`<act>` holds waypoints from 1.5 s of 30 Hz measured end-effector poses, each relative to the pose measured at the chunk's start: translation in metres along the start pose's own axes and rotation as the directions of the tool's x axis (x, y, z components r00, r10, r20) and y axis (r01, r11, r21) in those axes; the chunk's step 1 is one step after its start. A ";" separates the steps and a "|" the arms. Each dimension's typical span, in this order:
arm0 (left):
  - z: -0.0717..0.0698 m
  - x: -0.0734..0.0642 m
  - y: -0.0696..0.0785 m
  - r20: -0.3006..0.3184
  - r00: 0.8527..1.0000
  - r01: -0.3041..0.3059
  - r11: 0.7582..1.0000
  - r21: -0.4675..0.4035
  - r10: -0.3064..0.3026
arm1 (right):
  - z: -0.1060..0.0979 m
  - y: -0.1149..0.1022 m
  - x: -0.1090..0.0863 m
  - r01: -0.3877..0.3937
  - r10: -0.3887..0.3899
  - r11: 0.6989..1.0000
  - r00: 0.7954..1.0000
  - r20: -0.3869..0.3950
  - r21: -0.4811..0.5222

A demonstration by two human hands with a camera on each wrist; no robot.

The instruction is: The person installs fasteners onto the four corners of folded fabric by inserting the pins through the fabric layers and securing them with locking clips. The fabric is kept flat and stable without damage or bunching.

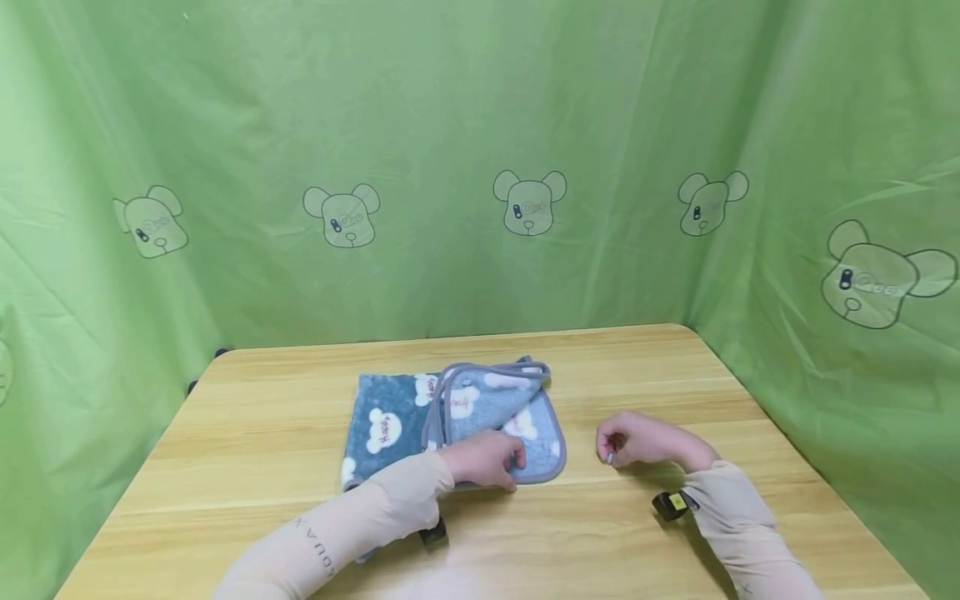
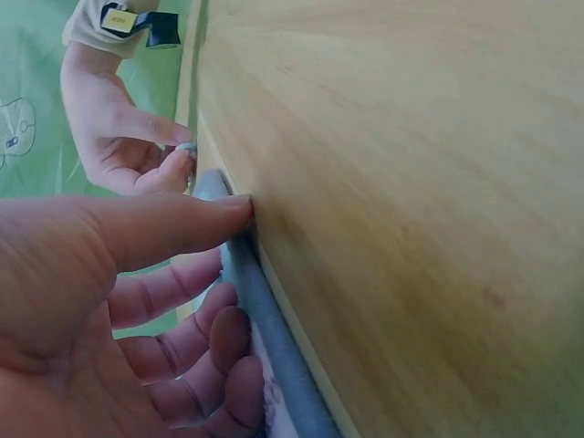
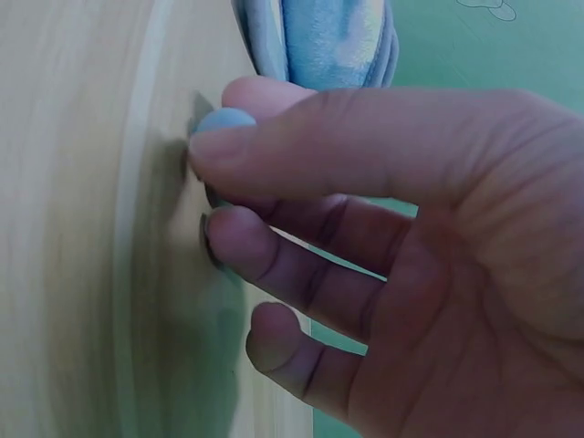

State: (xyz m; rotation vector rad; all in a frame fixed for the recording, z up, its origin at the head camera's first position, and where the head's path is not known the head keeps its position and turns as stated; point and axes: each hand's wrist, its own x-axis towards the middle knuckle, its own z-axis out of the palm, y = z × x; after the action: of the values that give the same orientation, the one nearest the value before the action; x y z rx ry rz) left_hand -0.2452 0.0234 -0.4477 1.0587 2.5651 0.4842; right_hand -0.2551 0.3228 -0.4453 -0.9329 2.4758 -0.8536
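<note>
A folded blue plush blanket (image 1: 401, 421) with white bear heads and grey piping lies on the table, its right part a lighter blue. My left hand (image 1: 483, 458) rests at the blanket's near edge. In the left wrist view, its thumb (image 2: 182, 224) lies across the grey piping (image 2: 274, 338) and its loosely bent fingers touch the blanket, a gap showing between thumb and fingers. To the right of the blanket, my right hand (image 1: 645, 439) pinches a small rounded light-blue piece (image 3: 226, 119) between thumb and forefinger, close above the tabletop. Fingers hide most of that piece.
The wooden table (image 1: 247, 417) extends around the blanket. Green curtains (image 1: 450, 100) with printed bear heads hang behind and at both sides. A dark wrist camera (image 1: 670, 505) sits on the right sleeve.
</note>
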 end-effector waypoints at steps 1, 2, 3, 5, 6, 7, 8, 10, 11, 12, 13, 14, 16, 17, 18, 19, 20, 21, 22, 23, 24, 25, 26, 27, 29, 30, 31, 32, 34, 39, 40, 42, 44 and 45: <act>0.000 0.001 0.000 0.000 1.000 0.003 1.000 0.011 -0.003 | 0.000 0.000 0.000 -0.005 0.005 1.000 1.000 0.000 -0.005; 0.001 0.001 0.001 -0.003 1.000 0.007 1.000 0.028 -0.007 | 0.001 -0.001 0.001 -0.010 0.010 1.000 1.000 0.002 -0.010; 0.001 0.001 0.002 -0.007 1.000 0.008 0.999 0.045 -0.008 | 0.001 -0.001 0.001 -0.014 0.014 1.000 1.000 0.002 -0.014; 0.002 0.001 0.004 -0.018 1.000 0.006 0.995 0.095 -0.004 | 0.002 -0.002 0.002 -0.017 0.017 1.000 1.000 -0.001 -0.022; 0.003 0.001 0.005 -0.028 1.000 0.000 0.992 0.127 0.004 | 0.003 -0.003 0.002 -0.017 0.017 1.000 1.000 -0.003 -0.020; 0.003 0.001 0.006 -0.037 0.999 -0.006 0.988 0.155 0.012 | 0.003 -0.004 0.002 -0.015 0.015 1.000 1.000 -0.006 -0.022; 0.004 0.001 0.007 -0.049 0.998 -0.019 0.979 0.203 0.029 | 0.003 -0.004 0.003 -0.014 0.014 1.000 1.000 -0.009 -0.022; 0.005 0.000 0.009 -0.069 0.995 -0.044 0.957 0.288 0.067 | 0.003 -0.005 0.003 -0.014 0.014 1.000 1.000 -0.014 -0.020; 0.005 0.000 0.010 -0.078 0.993 -0.058 0.943 0.328 0.089 | 0.004 -0.005 0.003 -0.018 0.017 1.000 1.000 -0.016 -0.020; 0.005 0.000 0.011 -0.085 0.990 -0.071 0.928 0.365 0.109 | 0.004 -0.005 0.003 -0.024 0.024 1.000 1.000 -0.017 -0.019; 0.005 0.001 0.011 -0.089 0.988 -0.082 0.915 0.394 0.127 | 0.004 -0.005 0.003 -0.026 0.025 0.999 0.999 -0.019 -0.021; 0.005 0.001 0.011 -0.092 0.985 -0.092 0.903 0.420 0.143 | 0.004 -0.005 0.003 -0.033 0.032 0.999 0.999 -0.021 -0.024; 0.004 0.002 0.011 -0.093 0.982 -0.109 0.897 0.429 0.164 | 0.004 -0.004 0.003 -0.045 0.045 0.999 0.999 -0.024 -0.027; 0.004 0.002 0.011 -0.090 0.982 -0.116 0.901 0.419 0.168 | 0.004 -0.004 0.003 -0.050 0.049 0.998 0.998 -0.026 -0.027; 0.003 0.003 0.010 -0.087 0.982 -0.121 0.907 0.403 0.169 | 0.004 -0.004 0.003 -0.057 0.056 0.998 0.998 -0.028 -0.028; 0.003 0.003 0.010 -0.084 0.983 -0.123 0.918 0.377 0.166 | 0.004 -0.003 0.003 -0.060 0.059 0.998 0.998 -0.030 -0.024; 0.002 0.003 0.009 -0.083 0.984 -0.122 0.931 0.344 0.159 | 0.004 -0.003 0.003 -0.068 0.068 0.997 0.997 -0.033 -0.019; 0.002 0.002 0.007 -0.083 0.985 -0.120 0.945 0.304 0.152 | 0.003 -0.004 0.003 -0.071 0.070 0.997 0.997 -0.035 -0.012; 0.002 0.002 0.006 -0.084 0.986 -0.116 0.958 0.261 0.143 | 0.003 -0.004 0.003 -0.072 0.072 0.997 0.997 -0.037 -0.008; 0.001 0.002 0.004 -0.090 0.987 -0.109 0.969 0.221 0.131 | 0.003 -0.004 0.002 -0.072 0.072 0.997 0.997 -0.040 0.001; 0.001 0.001 0.003 -0.100 0.988 -0.100 0.977 0.186 0.120 | 0.002 -0.005 0.002 -0.070 0.070 0.998 0.997 -0.046 0.002; 0.000 0.001 0.001 -0.110 0.988 -0.090 0.985 0.147 0.106 | 0.001 -0.006 0.002 -0.065 0.065 0.998 0.997 -0.053 0.005; -0.001 0.001 0.000 -0.121 0.989 -0.076 0.991 0.111 0.090 | 0.001 -0.007 0.002 -0.063 0.064 0.998 0.996 -0.059 0.006; -0.002 0.001 -0.001 -0.131 0.989 -0.065 0.995 0.077 0.074 | 0.000 -0.008 0.002 -0.056 0.056 0.998 0.996 -0.065 0.009; -0.005 0.000 -0.002 -0.159 0.986 -0.042 0.999 0.022 0.045 | -0.002 -0.012 0.002 -0.039 0.039 0.999 0.996 -0.081 0.006; -0.007 0.000 -0.003 -0.170 0.985 -0.035 0.999 -0.011 0.032 | -0.003 -0.014 0.002 -0.029 0.029 1.000 0.996 -0.088 0.002; -0.008 0.000 -0.004 -0.181 0.983 -0.028 0.999 -0.040 0.020 | -0.004 -0.017 0.002 -0.022 0.022 1.000 0.995 -0.094 0.001; -0.010 0.000 -0.005 -0.194 0.981 -0.023 0.998 -0.067 0.009 | -0.004 -0.019 0.003 -0.013 0.013 1.000 0.995 -0.100 0.000; -0.012 -0.001 -0.008 -0.219 0.976 -0.022 0.994 -0.108 -0.002 | -0.004 -0.023 0.005 0.006 -0.007 1.000 0.994 -0.112 -0.012; -0.015 -0.003 -0.015 -0.277 0.961 -0.026 0.985 -0.171 -0.023 | 0.002 -0.030 0.016 0.047 -0.051 0.998 0.988 -0.145 -0.032; -0.016 -0.004 -0.016 -0.286 0.958 -0.025 0.984 -0.177 -0.027 | 0.004 -0.031 0.019 0.060 -0.064 0.998 0.987 -0.150 -0.032; -0.017 -0.005 -0.019 -0.307 0.951 -0.028 0.984 -0.178 -0.028 | 0.009 -0.036 0.026 0.085 -0.089 0.996 0.983 -0.160 -0.027; -0.017 -0.006 -0.020 -0.325 0.945 -0.030 0.983 -0.183 -0.032 | 0.013 -0.040 0.032 0.107 -0.109 0.994 0.980 -0.168 -0.022; -0.018 -0.007 -0.021 -0.333 0.942 -0.029 0.983 -0.183 -0.034 | 0.015 -0.042 0.035 0.115 -0.116 0.993 0.978 -0.172 -0.016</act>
State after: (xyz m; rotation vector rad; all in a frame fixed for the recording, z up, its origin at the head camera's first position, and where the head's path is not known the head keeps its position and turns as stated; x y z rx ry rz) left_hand -0.2610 0.0010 -0.4400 0.9765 2.7377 0.9587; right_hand -0.2523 0.2677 -0.4340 -1.0548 2.5909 -1.0053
